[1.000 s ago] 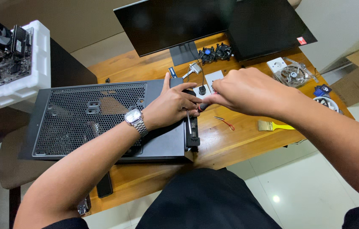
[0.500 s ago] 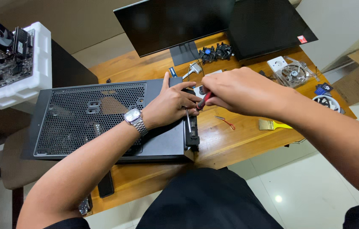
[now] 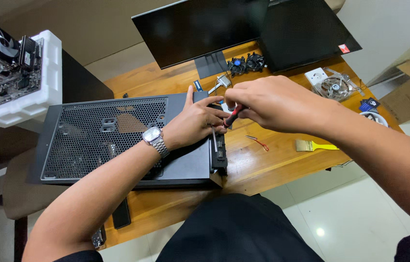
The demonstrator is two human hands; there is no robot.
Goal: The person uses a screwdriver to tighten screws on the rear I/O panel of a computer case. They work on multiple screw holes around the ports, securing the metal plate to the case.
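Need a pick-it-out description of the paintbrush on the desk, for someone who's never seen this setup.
Start at the wooden desk and find the black computer case lying flat under the person's hands. Go right, past the right hand, towards the desk's front right edge. The paintbrush lies flat there on bare wood, the only thing with a bright yellow handle and pale bristles; the small red piece beside it is thinner.
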